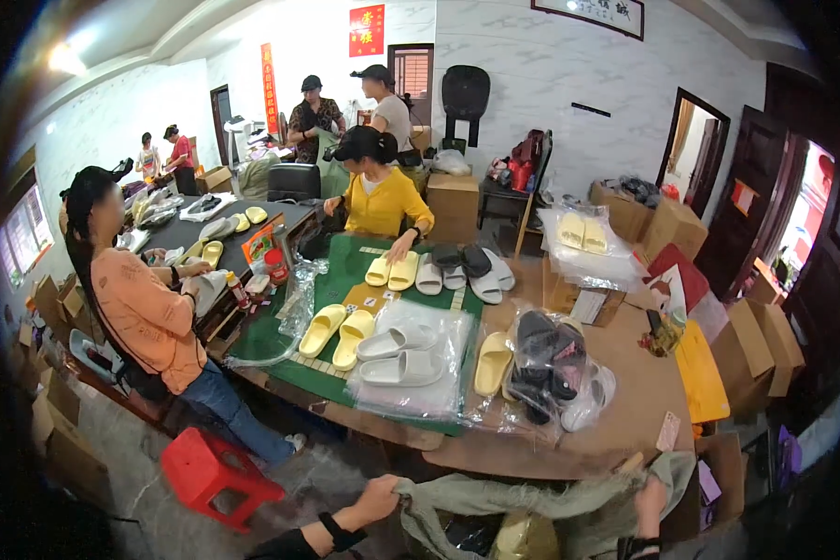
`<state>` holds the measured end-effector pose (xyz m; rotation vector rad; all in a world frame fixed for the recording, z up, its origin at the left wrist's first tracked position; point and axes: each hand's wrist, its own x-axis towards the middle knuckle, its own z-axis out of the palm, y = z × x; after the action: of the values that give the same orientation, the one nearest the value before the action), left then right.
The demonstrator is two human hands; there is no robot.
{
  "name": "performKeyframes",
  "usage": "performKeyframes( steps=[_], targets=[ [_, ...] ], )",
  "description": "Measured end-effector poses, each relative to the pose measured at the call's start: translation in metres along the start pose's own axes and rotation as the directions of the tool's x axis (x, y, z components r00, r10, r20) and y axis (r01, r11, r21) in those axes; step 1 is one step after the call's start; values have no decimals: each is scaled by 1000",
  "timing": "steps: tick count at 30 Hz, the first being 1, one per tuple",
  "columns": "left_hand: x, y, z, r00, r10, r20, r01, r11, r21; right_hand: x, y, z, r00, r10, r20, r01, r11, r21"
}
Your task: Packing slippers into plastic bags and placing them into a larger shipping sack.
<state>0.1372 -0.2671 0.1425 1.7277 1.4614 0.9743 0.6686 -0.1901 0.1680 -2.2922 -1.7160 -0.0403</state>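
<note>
A grey-green woven sack (532,501) stretches between my two hands just below the table's front edge. My left hand (378,499) is closed on the left end of its rim. My right hand (651,502) grips the right end, with its fingers partly covered by the fabric. Inside the sack's open mouth show a pale yellow plastic-wrapped bundle (513,539) and something dark that I cannot make out.
On the brown table (616,411) lie bagged dark slippers (548,364), yellow slippers (336,336) and grey slides (399,355) on clear bags. A person in yellow (380,201) touches slippers across the table. A red stool (217,476) stands left; cardboard boxes (751,345) stand right.
</note>
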Motion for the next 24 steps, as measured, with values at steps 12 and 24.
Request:
performKeyframes(
  steps=[12,24],
  targets=[
    [-43,43,41,948,312,66,-318,942,106,-180,-132,5,687,-703,185,563,676,476],
    [-122,60,46,838,416,352,-471,879,81,-329,-129,90,778,-518,355,389,842,375]
  ],
)
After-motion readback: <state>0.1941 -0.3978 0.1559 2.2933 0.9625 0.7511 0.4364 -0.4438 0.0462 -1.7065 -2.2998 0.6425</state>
